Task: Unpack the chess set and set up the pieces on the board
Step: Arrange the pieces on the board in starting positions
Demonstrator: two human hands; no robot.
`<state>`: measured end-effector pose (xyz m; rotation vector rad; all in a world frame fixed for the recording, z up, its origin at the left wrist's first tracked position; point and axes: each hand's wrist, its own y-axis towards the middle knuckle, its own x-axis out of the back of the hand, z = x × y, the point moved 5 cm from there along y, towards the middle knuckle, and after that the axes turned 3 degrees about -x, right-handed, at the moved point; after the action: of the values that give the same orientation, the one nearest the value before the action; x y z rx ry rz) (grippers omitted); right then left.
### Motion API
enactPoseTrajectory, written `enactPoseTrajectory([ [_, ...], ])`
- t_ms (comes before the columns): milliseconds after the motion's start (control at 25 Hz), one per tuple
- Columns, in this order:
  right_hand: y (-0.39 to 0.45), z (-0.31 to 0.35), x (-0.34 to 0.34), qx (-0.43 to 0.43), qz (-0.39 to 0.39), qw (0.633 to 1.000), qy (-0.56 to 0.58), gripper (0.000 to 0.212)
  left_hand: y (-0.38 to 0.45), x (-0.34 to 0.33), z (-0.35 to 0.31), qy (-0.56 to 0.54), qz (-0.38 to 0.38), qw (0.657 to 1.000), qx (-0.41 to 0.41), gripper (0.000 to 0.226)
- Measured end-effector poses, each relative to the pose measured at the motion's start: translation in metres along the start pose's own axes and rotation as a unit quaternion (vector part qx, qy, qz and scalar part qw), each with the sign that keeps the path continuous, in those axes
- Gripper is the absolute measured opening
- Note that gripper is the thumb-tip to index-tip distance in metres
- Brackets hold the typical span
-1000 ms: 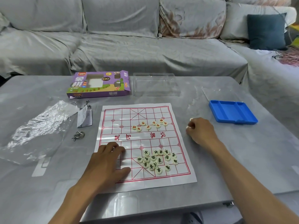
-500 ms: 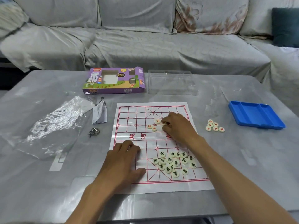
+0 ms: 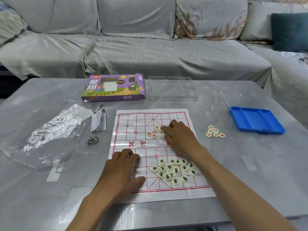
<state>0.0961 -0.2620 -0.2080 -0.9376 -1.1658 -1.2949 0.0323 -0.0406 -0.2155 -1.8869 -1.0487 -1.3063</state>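
A white paper xiangqi board (image 3: 133, 124) with red lines lies on the grey table. My left hand (image 3: 122, 174) rests flat on its near left part. My right hand (image 3: 179, 138) lies over the red-lettered pieces (image 3: 151, 134) in the board's far half, its curled fingertips on them; whether it pinches one I cannot tell. Several black-lettered pieces (image 3: 173, 170) sit heaped in the near right half. Another small cluster of red-lettered pieces (image 3: 215, 132) lies on the table right of the board.
A purple game box (image 3: 115, 88) and a clear plastic lid (image 3: 171, 89) stand behind the board. A blue tray (image 3: 255, 120) sits at the right. Crumpled plastic wrap (image 3: 45, 134), a tag (image 3: 98, 122) and a metal ring (image 3: 92, 140) lie at the left. A sofa (image 3: 150, 47) stands beyond.
My right hand left several red pieces on the table right of the board and came back over the red pieces on the board. My left hand stayed in place.
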Motion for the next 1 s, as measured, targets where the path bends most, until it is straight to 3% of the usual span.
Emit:
enactPoseTrajectory([
  [200, 0.004, -0.011, 0.016, -0.027, -0.020, 0.999, 0.031, 0.036, 0.001, 0.001, 0.000, 0.006, 0.004, 1.000, -0.003, 0.070],
  [360, -0.007, -0.087, 0.051, -0.217, -0.073, 0.971, 0.068, 0.033, 0.001, 0.002, -0.001, 0.007, 0.004, 1.000, -0.003, 0.076],
  [480, -0.037, -0.141, 0.049, -0.311, 0.058, 0.948, 0.026, 0.049, 0.000, 0.002, -0.002, 0.017, 0.005, 1.000, -0.005, 0.079],
  [520, -0.042, -0.148, 0.046, -0.306, 0.079, 0.948, 0.033, 0.049, 0.000, 0.002, -0.002, 0.018, 0.005, 1.000, -0.005, 0.079],
  [760, -0.053, -0.157, 0.047, -0.257, 0.004, 0.963, 0.085, 0.023, 0.001, 0.003, -0.003, 0.019, 0.011, 1.000, -0.005, 0.079],
  [1000, -0.053, -0.154, 0.047, -0.225, -0.026, 0.972, 0.059, 0.030, 0.000, 0.002, -0.003, 0.012, 0.010, 1.000, -0.005, 0.078],
])
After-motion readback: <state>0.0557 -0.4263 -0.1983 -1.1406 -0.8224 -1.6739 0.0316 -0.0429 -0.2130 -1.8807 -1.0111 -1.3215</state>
